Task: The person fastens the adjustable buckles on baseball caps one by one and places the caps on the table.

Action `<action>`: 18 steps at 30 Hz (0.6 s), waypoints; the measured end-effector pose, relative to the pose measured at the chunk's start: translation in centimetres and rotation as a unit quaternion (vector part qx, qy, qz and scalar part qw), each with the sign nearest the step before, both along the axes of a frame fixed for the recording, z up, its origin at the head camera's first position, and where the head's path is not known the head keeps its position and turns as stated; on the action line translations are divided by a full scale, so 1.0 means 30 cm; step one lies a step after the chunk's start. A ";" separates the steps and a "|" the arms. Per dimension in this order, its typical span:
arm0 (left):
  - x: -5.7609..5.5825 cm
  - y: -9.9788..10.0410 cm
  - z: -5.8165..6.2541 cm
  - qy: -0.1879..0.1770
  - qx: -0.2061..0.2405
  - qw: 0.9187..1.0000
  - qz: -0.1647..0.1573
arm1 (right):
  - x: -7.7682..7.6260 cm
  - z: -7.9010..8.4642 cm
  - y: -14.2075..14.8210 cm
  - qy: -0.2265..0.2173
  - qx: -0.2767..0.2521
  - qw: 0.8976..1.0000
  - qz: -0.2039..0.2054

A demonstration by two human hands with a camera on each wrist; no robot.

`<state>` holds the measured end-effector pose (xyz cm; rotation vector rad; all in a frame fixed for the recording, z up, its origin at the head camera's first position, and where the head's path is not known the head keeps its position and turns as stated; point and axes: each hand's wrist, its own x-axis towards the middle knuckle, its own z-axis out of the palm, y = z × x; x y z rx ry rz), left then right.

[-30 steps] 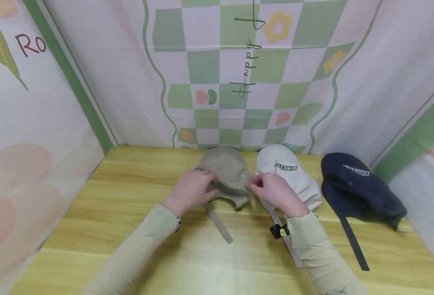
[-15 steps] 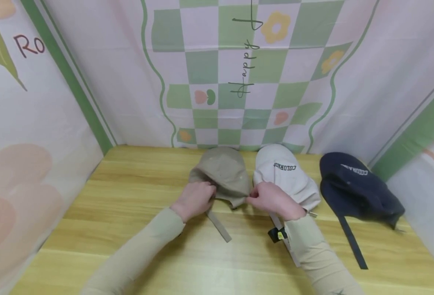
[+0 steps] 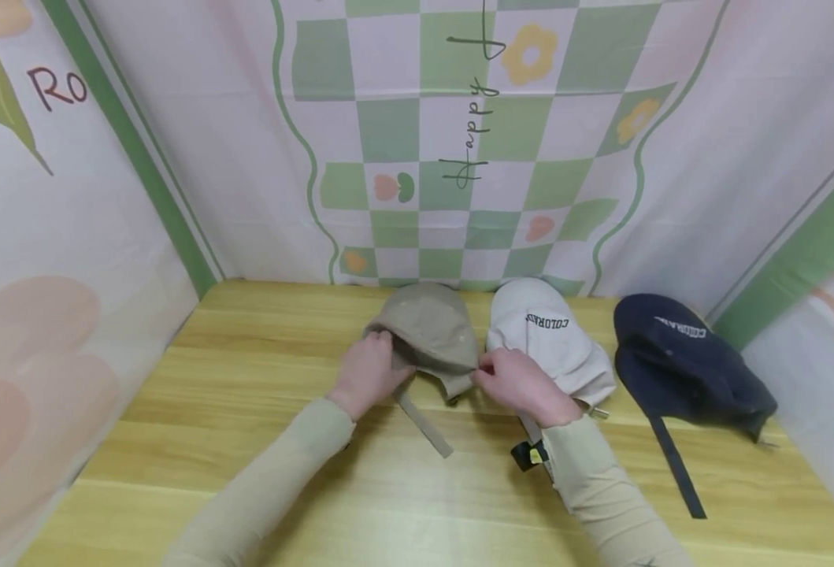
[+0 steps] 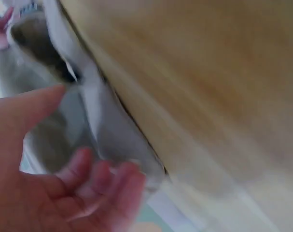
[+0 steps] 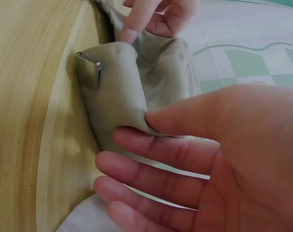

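A khaki baseball cap (image 3: 434, 323) lies at the back of the wooden table, its opening facing me and its long strap (image 3: 424, 425) trailing forward. My left hand (image 3: 367, 370) is at the cap's left side. In the left wrist view its thumb is apart from the bent fingers (image 4: 119, 188), which touch the fabric near the edge. My right hand (image 3: 519, 382) pinches the cap's right rear edge between thumb and index finger (image 5: 132, 140), with the other fingers spread below. A white cap (image 3: 547, 323) lies partly behind the right hand.
A navy cap (image 3: 686, 362) with a dark strap (image 3: 677, 468) lies at the right of the table (image 3: 246, 354). A printed curtain (image 3: 388, 126) hangs right behind the caps. Below my right wrist shows a small black item (image 3: 528, 455) with a yellow mark.
My left hand has shifted along the khaki cap's left side, its fingers now farther up the edge. The right hand has come down to the cap's rear edge and pinches it.
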<state>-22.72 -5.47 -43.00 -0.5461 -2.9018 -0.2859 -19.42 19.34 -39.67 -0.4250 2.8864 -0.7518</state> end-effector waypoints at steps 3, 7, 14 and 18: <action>-0.009 -0.022 0.009 -0.027 0.016 0.999 0.044 | 0.000 0.003 0.002 0.017 -0.015 1.000 -0.008; -0.023 -0.055 0.014 -0.085 0.042 0.993 0.064 | -0.009 0.006 0.002 0.031 -0.048 0.998 -0.017; -0.039 -0.089 0.037 -0.164 0.097 0.979 0.076 | -0.025 0.022 -0.009 0.037 -0.136 0.989 -0.035; -0.044 -0.099 0.051 -0.194 0.135 0.968 0.080 | -0.032 0.031 -0.016 0.047 -0.176 0.982 -0.051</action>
